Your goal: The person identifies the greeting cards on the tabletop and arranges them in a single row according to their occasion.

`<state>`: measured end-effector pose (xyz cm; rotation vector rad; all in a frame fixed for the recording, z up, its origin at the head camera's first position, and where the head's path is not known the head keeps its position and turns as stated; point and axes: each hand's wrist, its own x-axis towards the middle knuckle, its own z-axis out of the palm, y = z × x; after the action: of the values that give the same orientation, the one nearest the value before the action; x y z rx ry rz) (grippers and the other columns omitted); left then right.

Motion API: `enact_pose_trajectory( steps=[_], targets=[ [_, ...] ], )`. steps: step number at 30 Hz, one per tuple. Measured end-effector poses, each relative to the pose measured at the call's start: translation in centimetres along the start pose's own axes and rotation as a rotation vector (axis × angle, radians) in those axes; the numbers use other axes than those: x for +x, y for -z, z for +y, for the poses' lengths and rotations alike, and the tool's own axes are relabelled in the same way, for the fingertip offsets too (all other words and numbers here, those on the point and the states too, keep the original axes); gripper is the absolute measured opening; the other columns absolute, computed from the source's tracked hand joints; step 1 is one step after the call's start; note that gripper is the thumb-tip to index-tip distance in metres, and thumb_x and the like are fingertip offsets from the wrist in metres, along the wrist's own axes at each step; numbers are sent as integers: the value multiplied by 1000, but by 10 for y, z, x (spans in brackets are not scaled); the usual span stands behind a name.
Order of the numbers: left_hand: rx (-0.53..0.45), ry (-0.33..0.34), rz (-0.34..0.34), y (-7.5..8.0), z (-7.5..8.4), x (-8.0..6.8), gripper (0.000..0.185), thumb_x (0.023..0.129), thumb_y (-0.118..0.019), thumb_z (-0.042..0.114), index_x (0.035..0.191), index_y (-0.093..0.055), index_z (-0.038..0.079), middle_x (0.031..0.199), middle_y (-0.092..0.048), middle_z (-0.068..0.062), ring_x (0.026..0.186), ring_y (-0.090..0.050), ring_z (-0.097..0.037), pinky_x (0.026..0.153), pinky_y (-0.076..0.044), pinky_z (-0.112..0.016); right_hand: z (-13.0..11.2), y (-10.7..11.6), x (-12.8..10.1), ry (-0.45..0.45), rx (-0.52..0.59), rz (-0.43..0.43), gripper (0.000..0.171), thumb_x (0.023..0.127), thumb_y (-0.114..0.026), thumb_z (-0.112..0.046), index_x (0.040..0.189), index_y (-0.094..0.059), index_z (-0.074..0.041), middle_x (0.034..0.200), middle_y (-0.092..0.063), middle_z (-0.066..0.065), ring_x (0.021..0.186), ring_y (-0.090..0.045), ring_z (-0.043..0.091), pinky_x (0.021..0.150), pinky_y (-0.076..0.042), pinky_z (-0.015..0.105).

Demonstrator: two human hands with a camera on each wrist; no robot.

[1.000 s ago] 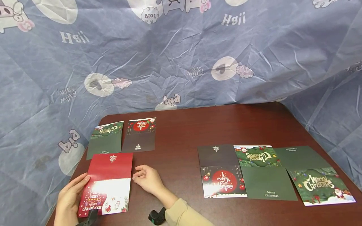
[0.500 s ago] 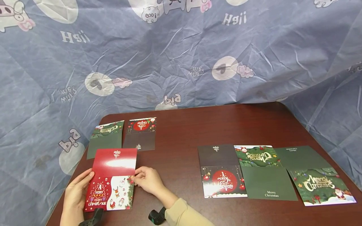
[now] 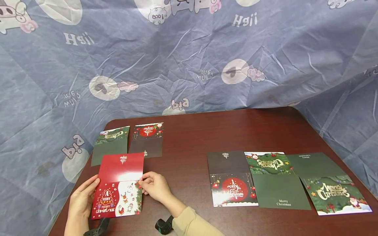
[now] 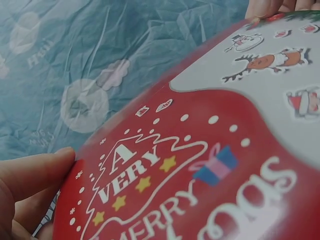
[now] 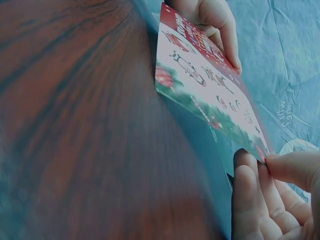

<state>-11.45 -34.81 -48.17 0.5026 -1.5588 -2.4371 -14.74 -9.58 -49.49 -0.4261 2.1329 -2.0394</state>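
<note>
An unfolded red and white Christmas card [image 3: 116,196] hangs tilted above the table between both hands in the head view. Its lower panel reads "A Very Merry Christmas"; the upper panel is plain red with small lettering. My left hand [image 3: 81,205] grips the card's left edge, thumb in front and fingers mostly behind it. At the right edge, near the fold, my right hand [image 3: 156,186] pinches the card between thumb and fingers. The right wrist view shows the right thumb [image 5: 295,167] on the printed side and fingers behind. The card [image 4: 150,125] fills much of the left wrist view.
Behind the held card lie a green card [image 3: 109,152] and a dark card [image 3: 147,146], the green one partly hidden. Another dark card [image 3: 228,162] and two green cards [image 3: 277,190] lie unfolded at the right of the brown table [image 3: 189,141]. A patterned cloth [image 3: 165,59] hangs behind.
The red card has moved up and slightly right with my left hand. My right hand, earlier apart from the card, now pinches its right edge. The other cards have stayed put.
</note>
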Motion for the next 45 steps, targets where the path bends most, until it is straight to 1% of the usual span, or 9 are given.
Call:
enact_pose_trajectory(
  steps=[8,19,24,28,34,37,39,43,45],
  targets=[
    [15,-22,-42,1,-2,1,24,90,-61,2,95,-77,18,81,-71,4,65,-64,-7,54,-51,-21,-1,3,1,-9,58,59,18,84,-68,-6,100,-63,2,71,-67,6,52,-58,10,49,-51,21],
    [44,-30,-101,-1,-3,0,26,91,-59,2,99,-76,19,85,-71,6,66,-62,-4,54,-49,-17,0,8,5,-9,68,108,18,83,-70,-7,99,-64,1,71,-67,7,52,-59,15,52,-53,27],
    [45,-31,-176,-3,-4,0,29,93,-55,0,105,-74,18,91,-71,6,70,-63,-6,56,-49,-19,-1,13,7,-11,81,121,18,83,-69,-6,99,-65,2,71,-67,6,51,-57,9,51,-52,24],
    [69,-48,-233,-6,-7,0,31,95,-52,1,110,-72,19,96,-70,6,74,-63,-6,58,-50,-19,-2,20,9,-23,72,132,18,82,-70,-6,98,-65,1,72,-68,6,51,-56,9,51,-52,23],
    [143,-75,-290,-20,-16,2,34,97,-50,6,126,-62,20,102,-65,9,83,-62,-5,63,-51,-20,-4,34,13,-27,66,163,20,81,-69,-3,99,-66,4,75,-69,12,53,-58,14,53,-54,31],
    [163,-64,-289,-31,-22,3,40,97,-50,8,136,-52,18,105,-62,9,88,-62,-5,67,-52,-22,-7,41,13,-41,62,175,21,82,-67,0,102,-65,5,78,-69,15,54,-58,13,55,-55,32],
    [166,-52,-272,-39,-25,2,46,97,-50,10,142,-43,15,108,-60,9,91,-61,-5,69,-52,-23,-15,46,12,-41,54,180,21,82,-64,3,103,-64,8,80,-68,19,56,-60,19,57,-55,36],
    [230,-49,-184,-56,-32,1,54,95,-55,14,145,-36,11,100,-57,7,87,-60,-5,67,-52,-22,-34,55,7,-13,31,182,25,82,-60,9,106,-61,14,84,-66,28,67,-62,38,63,-53,51],
    [276,-58,-120,-64,-36,1,55,94,-59,17,144,-38,11,94,-56,6,83,-59,-5,66,-52,-21,-32,61,8,-1,21,179,28,82,-61,8,109,-61,13,84,-66,25,69,-63,35,62,-54,47]
  ],
)
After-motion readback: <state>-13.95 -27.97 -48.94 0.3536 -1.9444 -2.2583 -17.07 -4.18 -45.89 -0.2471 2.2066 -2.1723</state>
